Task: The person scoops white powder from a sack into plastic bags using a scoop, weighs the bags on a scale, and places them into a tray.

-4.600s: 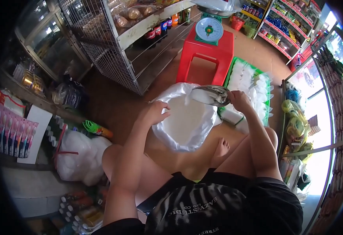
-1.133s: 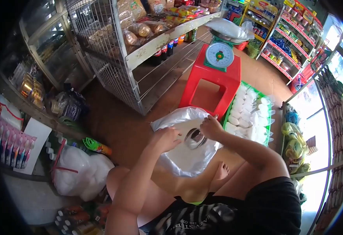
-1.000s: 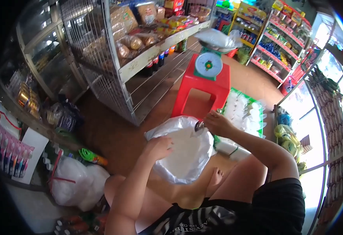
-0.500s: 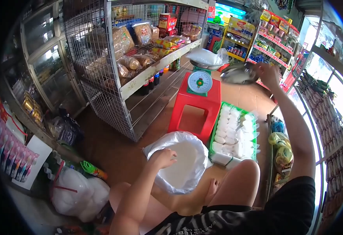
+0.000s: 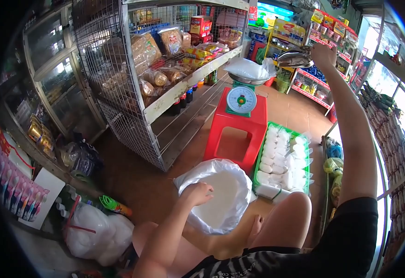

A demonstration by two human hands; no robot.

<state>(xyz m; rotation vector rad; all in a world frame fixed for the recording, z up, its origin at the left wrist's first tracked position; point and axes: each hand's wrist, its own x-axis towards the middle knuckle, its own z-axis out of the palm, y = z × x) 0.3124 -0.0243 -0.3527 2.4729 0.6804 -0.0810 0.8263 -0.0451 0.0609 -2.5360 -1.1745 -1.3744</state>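
Observation:
My right hand (image 5: 324, 56) grips a shiny metal scoop (image 5: 295, 59) and holds it out, arm stretched, to the right of the scale. A filled clear plastic bag of white contents (image 5: 251, 69) rests on the pan of the green dial scale (image 5: 241, 99), which stands on a red plastic stool (image 5: 244, 119). My left hand (image 5: 198, 193) hovers over the left rim of an open white sack (image 5: 243, 197), fingers loosely curled and apart with nothing visible in them. Inside that sack lies a fine white granular substance (image 5: 221, 197).
A green crate (image 5: 259, 178) of small white filled bags (image 5: 276, 157) sits right of the stool. Left stands a wire-mesh shelf (image 5: 133, 83) with bread and packets. A tied bag of white contents (image 5: 96, 231) lies at lower left. Shelves (image 5: 320, 88) line the back right.
My right hand has lifted the scoop upward and slightly right, away from the scale. My left hand stays over the sack's rim. The whole view has shifted a little.

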